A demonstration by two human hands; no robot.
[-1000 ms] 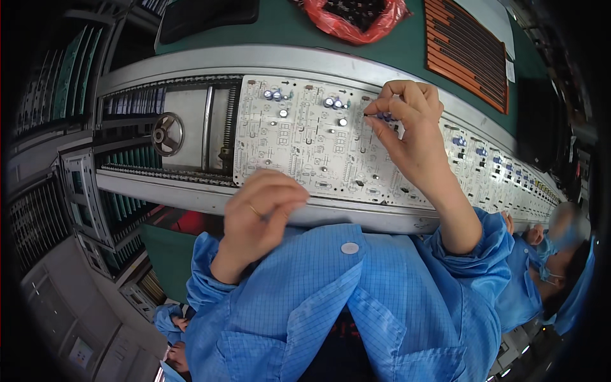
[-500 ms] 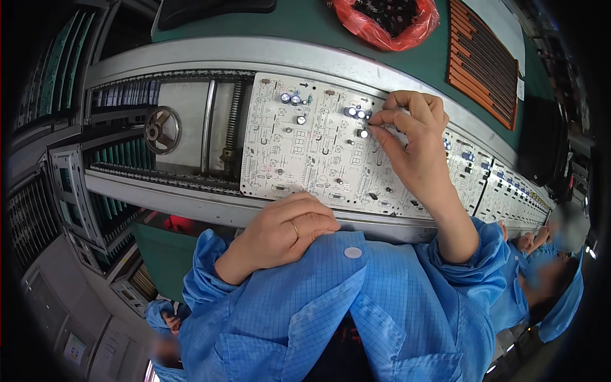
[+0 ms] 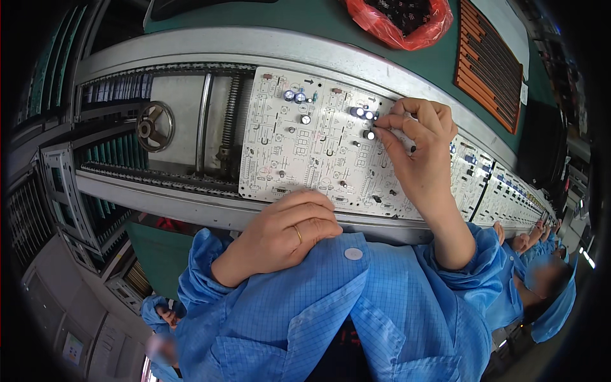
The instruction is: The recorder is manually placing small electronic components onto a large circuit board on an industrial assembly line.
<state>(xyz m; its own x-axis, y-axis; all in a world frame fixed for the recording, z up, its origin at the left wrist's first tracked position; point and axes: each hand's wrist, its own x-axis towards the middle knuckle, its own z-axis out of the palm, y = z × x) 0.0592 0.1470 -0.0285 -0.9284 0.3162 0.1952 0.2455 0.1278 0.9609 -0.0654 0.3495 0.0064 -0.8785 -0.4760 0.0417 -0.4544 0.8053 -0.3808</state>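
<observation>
- In the middle of the frame, a white circuit board [image 3: 324, 169] lies flat between two metal rails, printed all over and dotted with small parts.
- Blue capacitors with silver tops [image 3: 357, 112] stand on its upper part near the centre; a dark capacitor [image 3: 368, 135] stands just below them.
- The right hand [image 3: 423, 153], right of centre, reaches over the board, thumb and forefinger nearly meeting beside these capacitors; whether they grip a part is too small to tell.
- The left hand [image 3: 289, 229], below centre, rests with fingers loosely curled at the board's lower edge; its palm is hidden, so I cannot tell whether it holds anything.
- Left of the board are a threaded rod [image 3: 230, 121] and a handwheel [image 3: 154, 127].
- More boards [image 3: 509, 191] line the rails toward the right edge.
- At the top right, a red plastic bag [image 3: 420, 38] of small dark parts and an orange slatted tray [image 3: 490, 70] sit on a green surface [image 3: 312, 25].
- At the lower right is a co-worker in blue [image 3: 503, 293].
</observation>
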